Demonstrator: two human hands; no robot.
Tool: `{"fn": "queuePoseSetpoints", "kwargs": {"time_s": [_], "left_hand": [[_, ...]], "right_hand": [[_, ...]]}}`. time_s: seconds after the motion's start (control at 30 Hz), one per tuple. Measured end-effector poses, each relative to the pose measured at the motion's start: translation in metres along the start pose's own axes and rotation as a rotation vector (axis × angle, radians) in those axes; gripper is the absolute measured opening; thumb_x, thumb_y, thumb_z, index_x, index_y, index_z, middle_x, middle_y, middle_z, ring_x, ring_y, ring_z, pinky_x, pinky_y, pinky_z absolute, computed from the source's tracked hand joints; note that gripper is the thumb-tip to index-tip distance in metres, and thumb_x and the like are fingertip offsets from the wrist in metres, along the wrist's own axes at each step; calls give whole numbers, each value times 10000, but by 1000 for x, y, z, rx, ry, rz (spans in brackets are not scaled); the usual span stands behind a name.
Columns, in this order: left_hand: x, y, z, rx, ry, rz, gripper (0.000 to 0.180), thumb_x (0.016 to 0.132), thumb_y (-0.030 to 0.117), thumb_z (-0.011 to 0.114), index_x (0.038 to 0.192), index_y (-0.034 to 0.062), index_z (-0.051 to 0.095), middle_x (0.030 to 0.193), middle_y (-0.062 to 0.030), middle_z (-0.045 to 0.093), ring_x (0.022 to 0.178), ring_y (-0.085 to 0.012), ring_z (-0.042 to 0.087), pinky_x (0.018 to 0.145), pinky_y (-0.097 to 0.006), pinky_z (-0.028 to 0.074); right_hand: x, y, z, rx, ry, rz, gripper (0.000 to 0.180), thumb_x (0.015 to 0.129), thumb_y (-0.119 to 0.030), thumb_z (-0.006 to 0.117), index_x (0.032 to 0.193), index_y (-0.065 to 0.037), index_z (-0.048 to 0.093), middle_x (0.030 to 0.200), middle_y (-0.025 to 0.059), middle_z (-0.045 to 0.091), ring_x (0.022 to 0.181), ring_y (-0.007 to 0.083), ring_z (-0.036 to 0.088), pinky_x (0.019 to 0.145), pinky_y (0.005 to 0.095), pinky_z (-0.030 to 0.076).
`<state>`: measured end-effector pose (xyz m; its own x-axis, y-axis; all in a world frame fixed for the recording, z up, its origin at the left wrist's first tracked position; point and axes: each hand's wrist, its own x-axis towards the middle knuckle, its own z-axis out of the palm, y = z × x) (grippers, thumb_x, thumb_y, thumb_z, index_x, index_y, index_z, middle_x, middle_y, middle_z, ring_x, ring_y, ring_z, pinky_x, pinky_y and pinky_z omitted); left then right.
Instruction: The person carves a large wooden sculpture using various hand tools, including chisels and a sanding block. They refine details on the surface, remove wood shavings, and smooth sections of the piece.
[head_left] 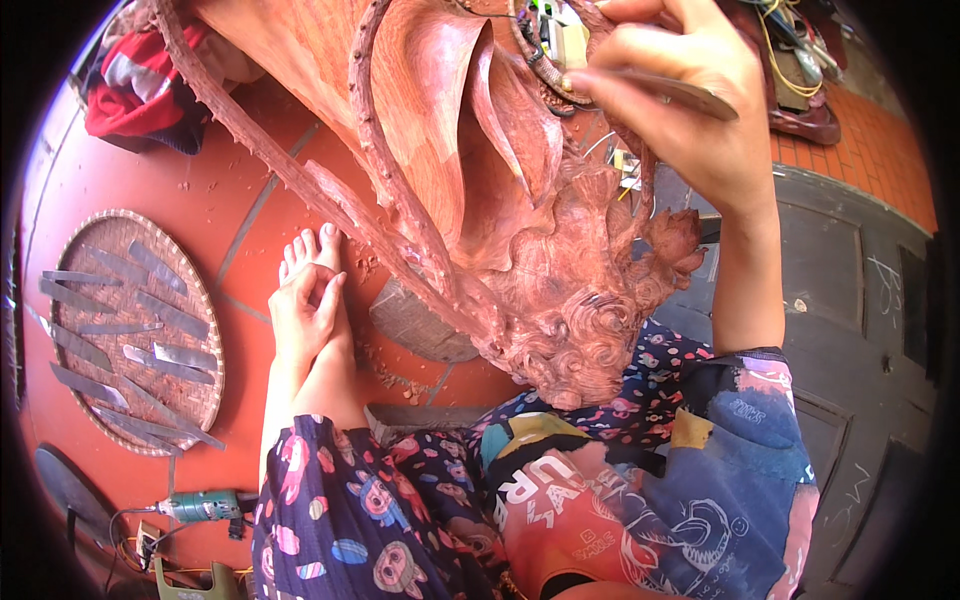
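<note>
- right hand (690, 95) pinched shut around a flat metal carving chisel (680, 92), blade against the red wood carving (480, 170) at top centre
- chisel looks thin, stiff, sharp; hold mid-shaft
- carving likely heavy, fine curls fragile
- left hand (305, 310) loosely open, empty, resting on bare foot (310, 250)

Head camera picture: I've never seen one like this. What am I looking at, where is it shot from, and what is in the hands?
The camera sits on a person's head and looks down; its fisheye lens bends the edges. The person sits on a red tiled floor before a large reddish wood carving. The right hand, raised, holds a thin metal chisel at the carving. The left hand rests on the person's own foot. To the left lies a round woven tray of more chisels, and below it a green power tool.
</note>
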<state>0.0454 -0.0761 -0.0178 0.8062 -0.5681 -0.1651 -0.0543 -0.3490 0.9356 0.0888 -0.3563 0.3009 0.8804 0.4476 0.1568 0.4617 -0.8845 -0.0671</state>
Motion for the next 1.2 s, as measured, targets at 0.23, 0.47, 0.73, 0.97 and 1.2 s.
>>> {"fn": "queuePoseSetpoints", "kwargs": {"time_s": [0.23,0.47,0.73,0.97,1.2], "left_hand": [[-3,-5,0,3,42,6,132,843,151,738,826,45,662,710,-156,630,664,-304,619,713,-368,505],[-4,-6,0,-22,54,15,133,846,162,738,820,55,664,693,-149,625,655,-296,619,711,-367,506],[-1,-1,1,-14,19,-8,127,854,178,731,810,78,668,622,-112,598,580,-260,600,670,-359,504],[-3,-3,0,11,33,0,129,852,181,731,816,75,668,634,-116,608,589,-260,609,666,-359,505],[-3,-5,0,-6,48,8,135,847,185,736,811,76,666,663,-136,628,604,-275,623,673,-362,510]], "right_hand": [[2,-20,8,5,57,105,195,651,-26,836,755,-9,672,992,189,601,852,292,643,684,338,526],[-2,-17,10,-23,45,121,177,675,-40,826,784,-28,688,1064,208,611,903,309,663,711,350,535],[1,-19,3,-157,-70,174,156,708,-61,815,808,-28,699,1044,190,592,941,299,629,749,344,500],[-2,-22,4,-139,-124,218,168,697,-79,820,805,-27,702,1037,190,582,938,295,632,758,342,507],[-1,-24,5,-174,-124,173,156,698,-72,815,803,-33,707,1029,153,559,889,263,630,710,332,506]]}}
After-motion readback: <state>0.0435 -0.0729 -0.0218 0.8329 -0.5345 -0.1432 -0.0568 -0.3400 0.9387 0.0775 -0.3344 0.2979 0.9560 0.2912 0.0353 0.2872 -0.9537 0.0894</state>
